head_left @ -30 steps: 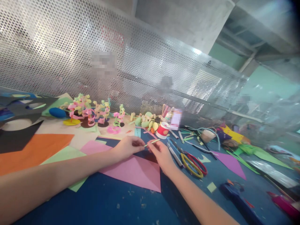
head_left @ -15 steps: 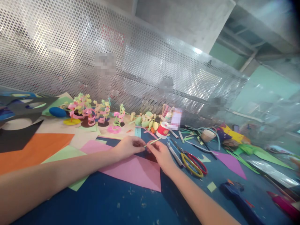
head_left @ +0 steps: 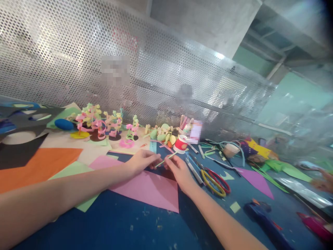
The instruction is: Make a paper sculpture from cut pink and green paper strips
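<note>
A thin pale green strip (head_left: 163, 161) is held slantwise between my two hands, above dark and pink paper. My left hand (head_left: 144, 161) pinches around its lower left end, fingers closed. My right hand (head_left: 179, 169) has thumb and fingers pressed together on its upper part. The pink sheet (head_left: 153, 191) lies below on the blue table (head_left: 125, 222). Just behind the hands stands a red and white cup-like roll (head_left: 180, 144). Scissors with yellow and red handles (head_left: 214, 183) lie right of my right hand.
Small pink and green paper figures (head_left: 99, 125) stand at the back left. Orange paper (head_left: 57, 159) lies left. A blue tool (head_left: 267, 222) and a purple sheet (head_left: 256, 180) lie right. Another person's hand (head_left: 322, 180) shows at the right edge.
The strip has shifted down and left, and more of it shows between my hands. My left fingers have changed their position slightly. The other person's hand reaches further into view.
</note>
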Motion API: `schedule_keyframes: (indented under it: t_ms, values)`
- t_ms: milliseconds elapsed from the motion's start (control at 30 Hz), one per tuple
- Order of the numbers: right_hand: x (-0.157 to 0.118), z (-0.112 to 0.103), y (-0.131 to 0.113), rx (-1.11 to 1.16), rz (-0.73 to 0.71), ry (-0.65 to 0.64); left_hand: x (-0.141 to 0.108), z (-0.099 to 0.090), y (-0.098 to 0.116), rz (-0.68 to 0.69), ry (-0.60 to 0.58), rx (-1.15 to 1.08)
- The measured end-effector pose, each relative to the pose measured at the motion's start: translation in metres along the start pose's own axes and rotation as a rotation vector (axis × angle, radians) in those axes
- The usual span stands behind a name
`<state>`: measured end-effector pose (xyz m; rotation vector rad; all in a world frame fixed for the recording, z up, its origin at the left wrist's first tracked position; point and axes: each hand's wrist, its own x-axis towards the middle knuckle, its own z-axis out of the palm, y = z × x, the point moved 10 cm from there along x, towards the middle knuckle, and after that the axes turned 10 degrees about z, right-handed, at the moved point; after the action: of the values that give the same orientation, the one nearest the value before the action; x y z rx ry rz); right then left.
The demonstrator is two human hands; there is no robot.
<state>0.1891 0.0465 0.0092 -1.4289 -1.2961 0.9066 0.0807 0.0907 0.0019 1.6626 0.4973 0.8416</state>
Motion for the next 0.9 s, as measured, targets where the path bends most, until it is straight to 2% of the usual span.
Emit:
schedule_keyframes:
  t_ms: [133, 267, 367, 467, 567, 633, 700, 800, 900]
  values:
    - [-0.003, 0.004, -0.005, -0.062, -0.019, -0.033, 0.000, 0.004, 0.002, 0.058, -0.078, 0.115]
    - [-0.003, 0.009, -0.007, -0.163, -0.018, -0.046, 0.002, 0.003, -0.005, 0.054, -0.077, 0.125]
    - [0.004, 0.002, -0.008, -0.290, 0.028, -0.027, 0.003, 0.003, -0.005, 0.068, -0.065, 0.146]
    - [0.012, -0.029, -0.014, -0.498, 0.106, 0.022, 0.003, 0.001, -0.005, 0.074, -0.052, 0.191]
    - [0.014, -0.079, -0.021, -0.808, 0.206, 0.086, 0.003, 0.000, -0.004, 0.097, -0.051, 0.194]
    - [0.010, -0.115, -0.015, -1.021, 0.348, 0.085, 0.002, 0.000, -0.004, 0.088, -0.033, 0.156]
    - [0.000, -0.143, 0.002, -1.193, 0.534, 0.004, 0.002, -0.001, -0.003, 0.062, -0.004, 0.124]
    - [-0.015, -0.167, 0.031, -1.342, 0.753, -0.146, 0.000, -0.002, 0.000, 0.030, 0.026, 0.122]
    - [-0.022, -0.171, 0.053, -1.381, 0.846, -0.237, 0.000, -0.002, 0.003, 0.032, 0.035, 0.100]
